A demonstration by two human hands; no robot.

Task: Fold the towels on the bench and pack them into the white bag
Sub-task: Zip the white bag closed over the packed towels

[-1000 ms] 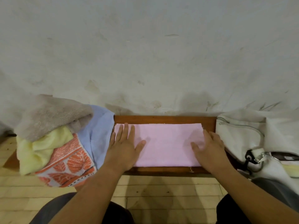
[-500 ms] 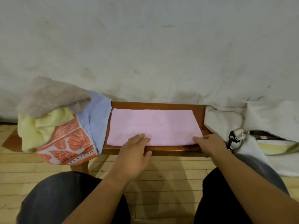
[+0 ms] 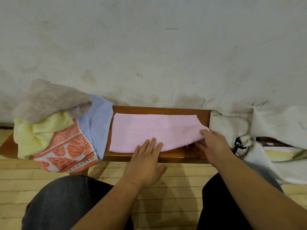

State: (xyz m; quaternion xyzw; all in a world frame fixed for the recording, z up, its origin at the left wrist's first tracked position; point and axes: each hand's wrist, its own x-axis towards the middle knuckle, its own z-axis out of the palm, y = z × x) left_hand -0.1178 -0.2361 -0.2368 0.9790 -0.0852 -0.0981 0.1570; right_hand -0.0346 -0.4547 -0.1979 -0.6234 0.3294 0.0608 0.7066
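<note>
The white bag [image 3: 232,130] is seen at right of frame, the pink towel [image 3: 149,131] spread on the bench [image 3: 174,156] at centre. Its lower-right corner appears pinched by the right hand [image 3: 214,145]; the left hand [image 3: 146,165] is laid flat, fingers spread, on its near edge.

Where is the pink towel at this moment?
The pink towel lies on the wooden bench at the centre of the head view, between the blue towel and the white bag.

In front of me a scuffed, stained whitish wall [image 3: 149,47] fills the upper view. A brown wooden bench [image 3: 159,109] stands against it. Under me the floor [image 3: 179,198] is pale wooden boards, lit evenly and softly.
</note>
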